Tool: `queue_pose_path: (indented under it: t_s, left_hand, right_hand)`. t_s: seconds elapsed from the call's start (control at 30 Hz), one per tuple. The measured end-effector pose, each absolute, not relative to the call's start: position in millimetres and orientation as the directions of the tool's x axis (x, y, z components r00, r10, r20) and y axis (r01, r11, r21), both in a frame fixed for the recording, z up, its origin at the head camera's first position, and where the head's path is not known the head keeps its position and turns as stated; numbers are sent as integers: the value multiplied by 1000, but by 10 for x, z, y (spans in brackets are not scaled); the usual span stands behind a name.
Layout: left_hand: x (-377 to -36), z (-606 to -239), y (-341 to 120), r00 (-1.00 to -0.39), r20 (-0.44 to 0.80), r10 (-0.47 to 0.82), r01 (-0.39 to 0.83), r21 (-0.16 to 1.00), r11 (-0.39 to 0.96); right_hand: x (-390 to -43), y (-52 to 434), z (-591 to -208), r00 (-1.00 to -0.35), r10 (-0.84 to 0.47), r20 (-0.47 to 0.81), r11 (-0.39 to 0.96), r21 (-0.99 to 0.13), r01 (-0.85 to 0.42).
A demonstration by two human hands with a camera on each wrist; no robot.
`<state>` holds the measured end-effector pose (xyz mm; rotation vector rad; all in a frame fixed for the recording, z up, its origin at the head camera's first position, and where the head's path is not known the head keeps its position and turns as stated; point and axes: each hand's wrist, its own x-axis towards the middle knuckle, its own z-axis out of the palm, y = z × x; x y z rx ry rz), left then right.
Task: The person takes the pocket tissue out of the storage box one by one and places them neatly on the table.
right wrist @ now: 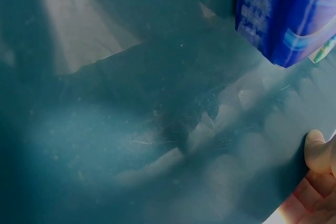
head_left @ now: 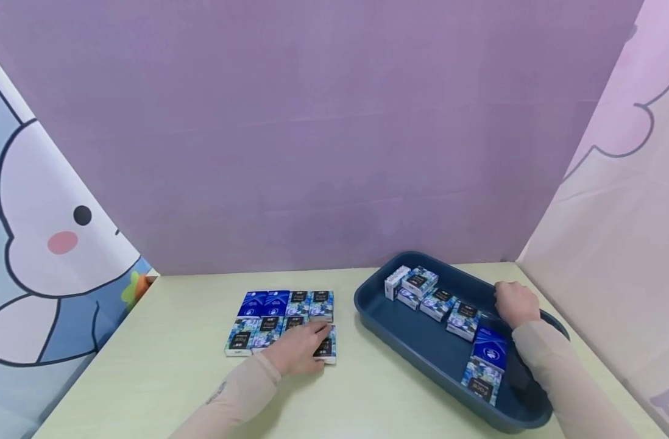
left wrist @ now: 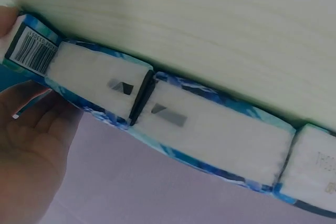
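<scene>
On the table, small tissue packs in blue, floral and black wrappers lie flat in two rows [head_left: 277,303]. My left hand [head_left: 296,350] is at the right end of the near row, gripping the end tissue pack [head_left: 326,349] with fingers over its top and thumb at its near edge. In the left wrist view this pack shows a barcode [left wrist: 34,51] on its end, beside white-ended neighbours [left wrist: 215,135]. My right hand [head_left: 516,305] holds the right rim of a dark blue-green tray [head_left: 400,329]. The thumb [right wrist: 316,148] is inside the wall, the fingers outside.
Inside the tray, more tissue packs [head_left: 463,320] run in an uneven line from the far left corner to the near right, a few stacked or on edge. A purple backdrop [head_left: 334,152] rises behind the pale table [head_left: 164,341], with printed cloth panels on both sides.
</scene>
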<state>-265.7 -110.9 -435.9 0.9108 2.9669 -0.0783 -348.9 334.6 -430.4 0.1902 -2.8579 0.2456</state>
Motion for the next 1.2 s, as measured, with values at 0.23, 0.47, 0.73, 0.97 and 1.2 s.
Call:
queue_pose_path:
  t_s: [0.23, 0.47, 0.73, 0.97, 1.2]
  left_hand:
    - [-2631, -4372, -1134, -835, -17, 550, 550, -47, 834]
    - [-2628, -4392, -1152, -824, 27, 566, 563, -75, 823]
    - [-2632, -4393, -1142, -823, 64, 564, 557, -96, 825]
    - [-2647, -4420, -1135, -813, 116, 571, 562, -103, 821]
    - [-2649, -4413, -1116, -834, 100, 543, 536, -87, 840]
  right_hand:
    - [-3471, 3342, -4277, -954, -116, 277, 977, -144, -160]
    - [-3470, 3345, -4274, -952, -118, 282, 976, -146, -164]
    - [-3474, 3343, -4294, -950, -120, 290, 976, -141, -166]
    - [-3471, 3339, -4314, -955, -107, 276, 977, -151, -153]
    - [-3472, 3342, -4301, -953, -108, 283, 977, -148, -155]
